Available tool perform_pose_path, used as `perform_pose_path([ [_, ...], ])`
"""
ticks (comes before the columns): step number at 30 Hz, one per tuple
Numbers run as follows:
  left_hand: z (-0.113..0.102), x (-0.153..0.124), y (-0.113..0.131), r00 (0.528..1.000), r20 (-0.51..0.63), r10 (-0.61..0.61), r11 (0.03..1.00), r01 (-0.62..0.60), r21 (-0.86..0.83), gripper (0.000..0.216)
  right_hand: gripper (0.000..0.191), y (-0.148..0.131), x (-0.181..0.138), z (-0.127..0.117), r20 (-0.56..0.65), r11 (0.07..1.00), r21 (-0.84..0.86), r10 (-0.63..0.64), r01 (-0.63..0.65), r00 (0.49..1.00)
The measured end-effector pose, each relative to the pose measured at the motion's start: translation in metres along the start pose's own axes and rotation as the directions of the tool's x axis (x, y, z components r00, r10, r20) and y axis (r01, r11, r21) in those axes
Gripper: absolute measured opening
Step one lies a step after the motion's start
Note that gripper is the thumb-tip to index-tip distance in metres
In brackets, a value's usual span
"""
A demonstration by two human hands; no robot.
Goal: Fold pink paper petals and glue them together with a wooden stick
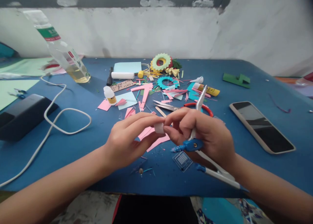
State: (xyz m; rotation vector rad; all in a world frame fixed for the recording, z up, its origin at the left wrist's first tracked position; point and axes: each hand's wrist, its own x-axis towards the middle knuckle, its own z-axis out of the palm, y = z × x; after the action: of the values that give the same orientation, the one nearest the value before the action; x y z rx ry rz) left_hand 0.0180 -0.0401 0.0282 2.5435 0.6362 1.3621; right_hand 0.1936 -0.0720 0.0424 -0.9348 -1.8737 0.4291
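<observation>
My left hand [129, 137] and my right hand [200, 132] meet over the middle of the blue table [244, 158]. Both pinch a small white piece [158, 128] between their fingertips. My right hand also clasps a drawing compass [195, 145] with blue fittings; its white legs stick out past my wrist toward the table's front edge. Pink paper strips [153, 137] lie on the table just under my hands. Scissors [171, 106] with red handles lie just beyond my fingers.
A phone [261, 126] lies at the right. A black box [22, 114] with a white cable [66, 119] sits left. A tilted plastic bottle [61, 51], a small glue bottle [110, 95], paper scraps, paper rings [161, 62] and a green cutout [236, 79] lie farther back.
</observation>
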Motion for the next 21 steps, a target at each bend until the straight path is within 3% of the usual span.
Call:
perform_pose_path([
  [8, -0.0022, 0.001, 0.0027, 1.0, -0.003, -0.016, 0.999, 0.016, -0.042, 0.025, 0.026, 0.0056, -0.004, 0.0017, 0.001, 0.989, 0.144, -0.04, 0.039, 0.999],
  [17, -0.0015, -0.0019, 0.0038, 1.0, -0.008, -0.027, 0.999, 0.027, -0.023, 0.029, 0.025, 0.0076, -0.0091, 0.0047, -0.009, 0.99, 0.048, -0.129, 0.129, 0.992],
  [21, -0.0012, -0.0015, 0.0046, 0.999, -0.012, -0.039, 0.996, 0.038, -0.083, 0.027, 0.025, 0.0083, -0.0085, 0.0059, 0.001, 0.975, 0.199, -0.105, 0.103, 0.994],
])
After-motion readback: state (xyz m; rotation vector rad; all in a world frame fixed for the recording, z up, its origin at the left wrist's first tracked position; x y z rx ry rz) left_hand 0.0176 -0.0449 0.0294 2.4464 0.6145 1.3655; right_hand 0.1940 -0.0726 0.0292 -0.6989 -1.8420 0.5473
